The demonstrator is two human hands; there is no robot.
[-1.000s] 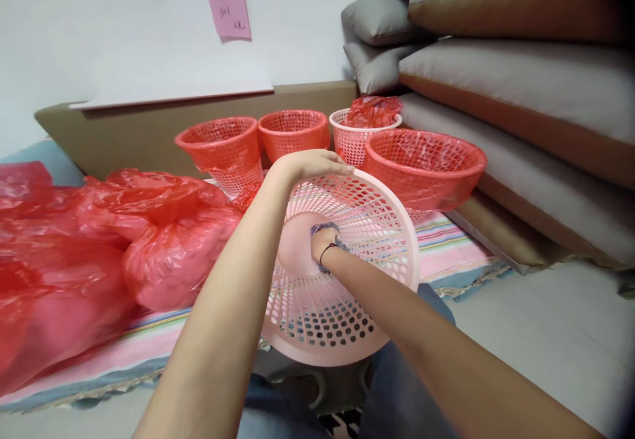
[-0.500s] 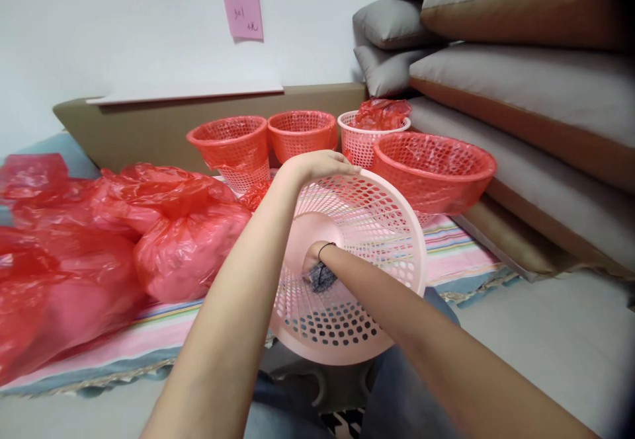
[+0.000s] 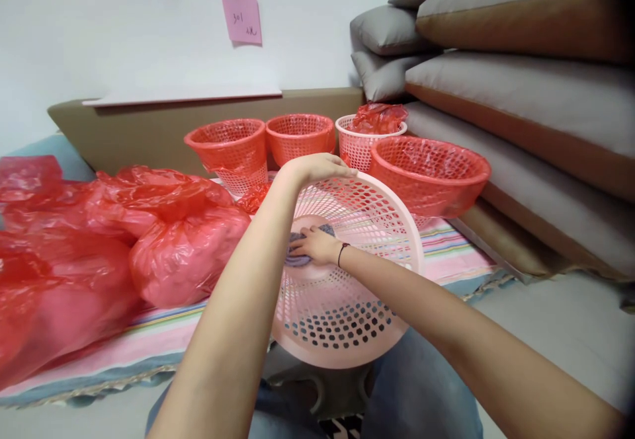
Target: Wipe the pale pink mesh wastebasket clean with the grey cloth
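A pink plastic basket [image 3: 342,358] with perforated walls is tipped so that its mouth faces me, in front of my knees. My left hand [image 3: 320,166] grips its upper rim, with the fingers lying along the far side. Inside the basket, my right hand [image 3: 317,244] presses a grey-blue cloth [image 3: 297,257] against the basket's round bottom, the fingers spread over the cloth. A dark cord bracelet [image 3: 341,254] circles the right wrist.
Behind stand several baskets: red-lined ones [image 3: 228,141] and a white-pink one [image 3: 370,141] holding crumpled red plastic. Full red plastic bags [image 3: 188,247] lie at left on a striped cloth [image 3: 163,333]. Grey and brown cushions [image 3: 520,88] are stacked at right.
My right hand has shifted from the basket's lower side wall up onto its bottom, turning so its back shows and carrying the cloth along. The left hand keeps its place on the rim.
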